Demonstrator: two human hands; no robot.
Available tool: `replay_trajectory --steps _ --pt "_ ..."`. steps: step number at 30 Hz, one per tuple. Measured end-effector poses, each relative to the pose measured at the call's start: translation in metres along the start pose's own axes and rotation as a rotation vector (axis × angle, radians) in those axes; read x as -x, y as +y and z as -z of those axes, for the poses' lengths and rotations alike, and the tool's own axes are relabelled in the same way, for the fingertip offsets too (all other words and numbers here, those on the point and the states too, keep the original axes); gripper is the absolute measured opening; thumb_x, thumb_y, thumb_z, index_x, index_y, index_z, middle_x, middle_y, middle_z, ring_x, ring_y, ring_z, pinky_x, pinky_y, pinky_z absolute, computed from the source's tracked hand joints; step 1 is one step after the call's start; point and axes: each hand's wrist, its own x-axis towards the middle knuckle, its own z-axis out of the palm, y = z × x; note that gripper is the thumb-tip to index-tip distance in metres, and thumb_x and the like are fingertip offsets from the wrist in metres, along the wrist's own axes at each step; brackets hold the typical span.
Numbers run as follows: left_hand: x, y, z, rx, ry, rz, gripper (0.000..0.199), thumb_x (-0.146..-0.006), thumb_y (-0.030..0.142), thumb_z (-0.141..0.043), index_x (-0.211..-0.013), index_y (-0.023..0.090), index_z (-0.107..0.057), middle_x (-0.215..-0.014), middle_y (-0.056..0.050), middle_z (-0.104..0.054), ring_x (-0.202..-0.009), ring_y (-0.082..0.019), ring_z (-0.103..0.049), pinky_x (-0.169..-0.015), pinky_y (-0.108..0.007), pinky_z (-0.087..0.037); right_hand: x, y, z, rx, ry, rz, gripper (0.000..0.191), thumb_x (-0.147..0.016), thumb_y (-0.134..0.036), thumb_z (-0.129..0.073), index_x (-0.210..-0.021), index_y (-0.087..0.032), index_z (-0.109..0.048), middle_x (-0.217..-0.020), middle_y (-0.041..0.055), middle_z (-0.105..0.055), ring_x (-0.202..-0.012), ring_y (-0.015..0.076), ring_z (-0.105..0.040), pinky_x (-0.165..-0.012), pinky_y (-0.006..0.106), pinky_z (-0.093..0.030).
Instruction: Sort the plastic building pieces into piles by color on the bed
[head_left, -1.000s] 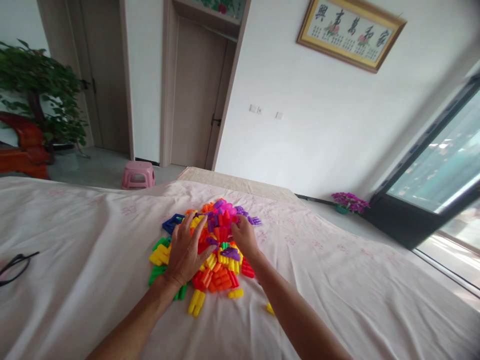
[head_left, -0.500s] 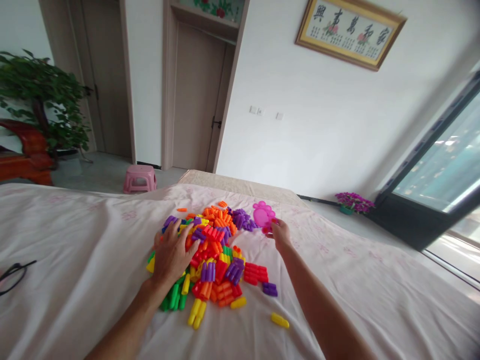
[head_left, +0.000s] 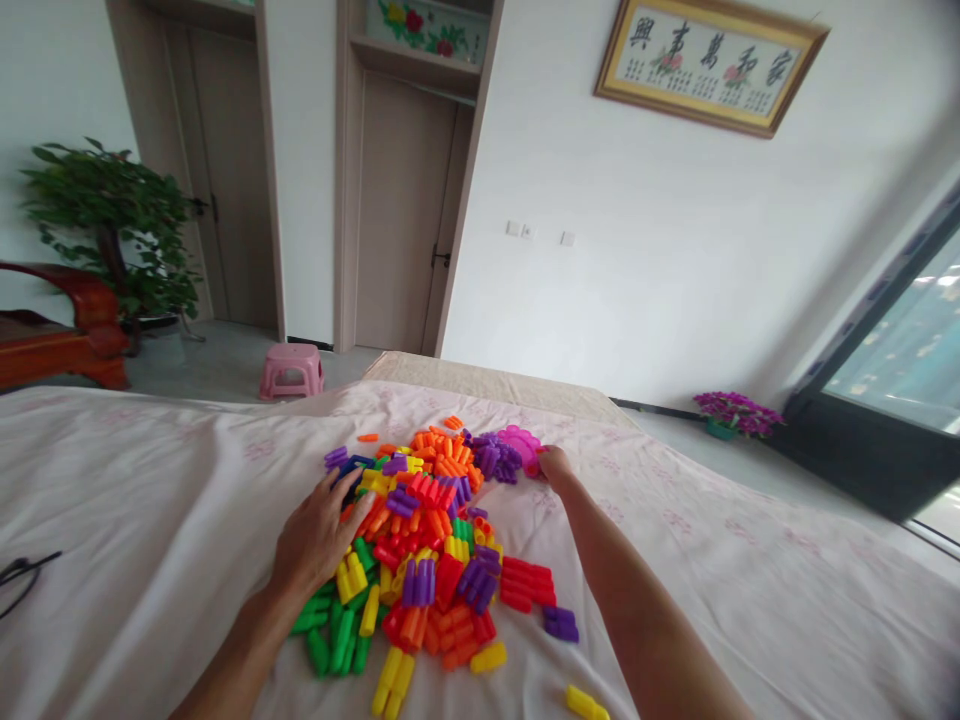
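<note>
A heap of plastic building blocks (head_left: 439, 515) in red, orange, yellow, green and purple lies on a pale flowered cloth (head_left: 187, 520). My left hand (head_left: 319, 530) rests at the heap's left edge, fingers apart, nearest to some dark blue blocks (head_left: 352, 466) that it partly covers. At the far right of the heap, my right hand (head_left: 556, 468) pinches the edge of a pink paw-shaped plastic dish (head_left: 519, 445). The dish lies low, right beside a cluster of purple blocks (head_left: 496, 458). Whether anything is under the left fingertips is hidden.
A yellow block (head_left: 586, 703) and a purple block (head_left: 561, 624) lie apart at the near right. Dark-framed glasses (head_left: 26, 572) lie at the far left. Beyond the cloth stand a pink stool (head_left: 292, 372) and a pot of purple flowers (head_left: 735, 415).
My right hand has lowered the pink dish from a raised, tilted pose to beside the purple blocks. My left hand has drawn back to the heap's left edge. The view has shifted slightly.
</note>
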Motion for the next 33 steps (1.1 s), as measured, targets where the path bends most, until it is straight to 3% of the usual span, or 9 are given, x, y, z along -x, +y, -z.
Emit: replay_trajectory --steps 5,10,15,20,26,29,33 --pt "0.001 0.005 0.002 0.005 -0.045 0.045 0.055 -0.095 0.054 -0.046 -0.14 0.027 -0.063 -0.15 -0.009 -0.062 -0.138 -0.024 -0.058 -0.12 -0.043 -0.043 -0.003 -0.009 -0.04 -0.075 -0.112 -0.055 0.008 -0.072 -0.013 -0.065 -0.078 -0.018 -0.064 -0.051 -0.0025 -0.059 -0.043 0.0138 -0.058 -0.041 0.02 -0.043" --pt "0.0 0.012 0.006 -0.005 -0.059 0.037 0.056 -0.095 0.055 -0.044 -0.138 0.025 -0.065 -0.147 -0.009 -0.065 -0.137 -0.025 -0.059 -0.12 -0.042 -0.043 0.02 -0.019 -0.054 -0.184 -0.275 -0.037 0.017 -0.073 -0.014 -0.067 -0.09 -0.018 -0.067 -0.064 -0.0024 -0.066 -0.057 0.0159 -0.067 -0.054 0.026 -0.055" --pt "0.001 0.012 0.006 0.045 -0.068 0.052 0.06 -0.096 0.057 -0.042 -0.141 0.023 -0.062 -0.149 -0.01 -0.064 -0.141 -0.024 -0.057 -0.123 -0.041 -0.04 0.044 -0.035 -0.066 -0.229 -0.368 0.048 0.022 -0.073 -0.014 -0.062 -0.094 -0.015 -0.069 -0.06 -0.0043 -0.063 -0.051 0.0118 -0.058 -0.049 0.02 -0.047" --pt "0.002 0.006 0.001 0.139 0.009 0.068 0.062 -0.098 0.056 -0.039 -0.148 0.023 -0.054 -0.153 -0.01 -0.059 -0.145 -0.023 -0.053 -0.125 -0.044 -0.038 0.063 -0.066 -0.068 -0.114 -0.285 0.29 0.037 -0.08 -0.018 -0.056 -0.114 -0.016 -0.069 -0.06 -0.0051 -0.06 -0.049 0.0123 -0.053 -0.05 0.021 -0.043" --pt "0.003 0.007 0.002 0.217 0.068 0.061 0.062 -0.1 0.051 -0.039 -0.153 0.022 -0.046 -0.158 -0.011 -0.054 -0.147 -0.022 -0.05 -0.126 -0.044 -0.038 0.101 -0.107 -0.064 0.249 -0.146 0.746 0.041 -0.093 -0.024 -0.054 -0.133 -0.024 -0.066 -0.09 0.0034 -0.076 -0.08 0.0186 -0.069 -0.078 0.028 -0.051" --pt "0.003 0.007 0.002 0.264 0.079 0.052 0.061 -0.1 0.049 -0.041 -0.154 0.023 -0.045 -0.158 -0.011 -0.053 -0.149 -0.023 -0.048 -0.127 -0.047 -0.037 0.097 -0.11 -0.064 0.283 -0.115 0.744 0.043 -0.096 -0.024 -0.052 -0.137 -0.025 -0.063 -0.095 0.0035 -0.077 -0.083 0.019 -0.071 -0.082 0.029 -0.052" --pt "0.004 0.004 -0.001 0.276 0.1 0.021 0.059 -0.099 0.048 -0.043 -0.153 0.025 -0.046 -0.157 -0.01 -0.054 -0.149 -0.023 -0.048 -0.127 -0.049 -0.037 0.059 -0.093 -0.054 0.285 -0.014 0.53 0.042 -0.091 -0.02 -0.052 -0.13 -0.021 -0.066 -0.089 0.004 -0.076 -0.075 0.018 -0.071 -0.075 0.028 -0.056"
